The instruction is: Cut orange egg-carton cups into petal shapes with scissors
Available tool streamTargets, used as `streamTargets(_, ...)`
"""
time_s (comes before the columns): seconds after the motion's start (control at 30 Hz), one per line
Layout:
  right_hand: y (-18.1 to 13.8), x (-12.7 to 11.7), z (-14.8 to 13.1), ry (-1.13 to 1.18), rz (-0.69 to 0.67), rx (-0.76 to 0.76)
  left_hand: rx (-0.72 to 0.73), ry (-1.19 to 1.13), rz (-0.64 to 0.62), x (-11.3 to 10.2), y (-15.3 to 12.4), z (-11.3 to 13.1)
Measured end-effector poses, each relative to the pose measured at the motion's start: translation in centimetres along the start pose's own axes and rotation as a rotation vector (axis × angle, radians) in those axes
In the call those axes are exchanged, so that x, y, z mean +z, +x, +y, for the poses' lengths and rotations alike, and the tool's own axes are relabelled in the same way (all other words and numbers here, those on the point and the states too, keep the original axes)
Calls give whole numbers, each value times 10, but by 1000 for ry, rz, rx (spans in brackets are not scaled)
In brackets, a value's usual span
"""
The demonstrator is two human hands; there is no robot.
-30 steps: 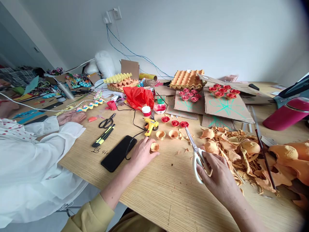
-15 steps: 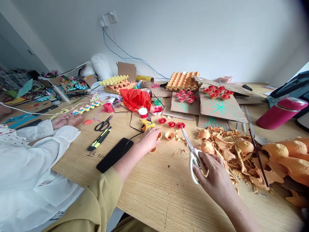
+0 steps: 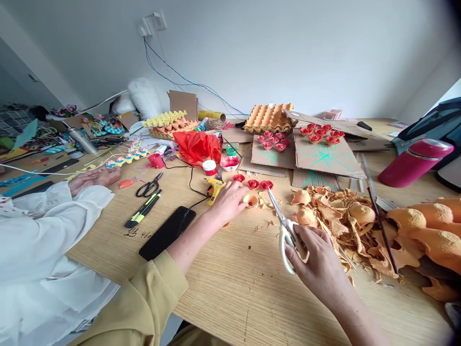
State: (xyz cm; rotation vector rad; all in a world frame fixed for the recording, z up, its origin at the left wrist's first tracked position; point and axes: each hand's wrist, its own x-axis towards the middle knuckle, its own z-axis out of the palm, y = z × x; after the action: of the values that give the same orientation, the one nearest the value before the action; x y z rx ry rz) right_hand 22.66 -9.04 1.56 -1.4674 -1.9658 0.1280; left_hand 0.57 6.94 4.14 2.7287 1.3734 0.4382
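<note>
My right hand (image 3: 313,254) grips white-handled scissors (image 3: 284,228), their blades closed and pointing away toward a row of red paper-pulp roses (image 3: 266,185). My left hand (image 3: 230,199) reaches over the table with its fingers apart, at the left rim of a small orange egg-carton cup (image 3: 251,201). Whether the fingertips touch the cup I cannot tell. Another orange piece (image 3: 225,225) lies mostly hidden under that hand. Just beyond the wrist rests a yellow glue gun (image 3: 215,190). Cut orange scraps (image 3: 270,202) lie between the cup and the scissors.
Orange carton scraps (image 3: 334,216) are heaped on the right, beside an egg tray (image 3: 428,221) and a pink bottle (image 3: 414,163). Cardboard (image 3: 326,161) at the back bears more red roses. A phone (image 3: 167,233), a cutter (image 3: 144,209) and black scissors (image 3: 149,186) lie left, near another person's hands (image 3: 95,180).
My left hand has moved right, from the cups on the left to the remaining visible upright cup. The right hand keeps its hold on the scissors. The view has shifted slightly.
</note>
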Motion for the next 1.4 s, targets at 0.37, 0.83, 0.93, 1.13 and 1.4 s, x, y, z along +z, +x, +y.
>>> streamTargets(0.37, 1, 0, 1, 16, -46, 25, 87, -45, 13, 24, -5, 14)
streamTargets(0.83, 0, 4, 5, 37, -17, 51, 1, -265, 312, 26, -15, 6)
streamTargets(0.93, -1, 4, 5, 66, 12, 101, -120, -593, 364, 22, -16, 8)
streamTargets(1.13, -1, 4, 5, 365, 44, 336, -261, -1465, 50, 22, -24, 34)
streamTargets(1.4, 2, 9, 8, 712, 118, 426, -401, -2071, -285, 36, -37, 64)
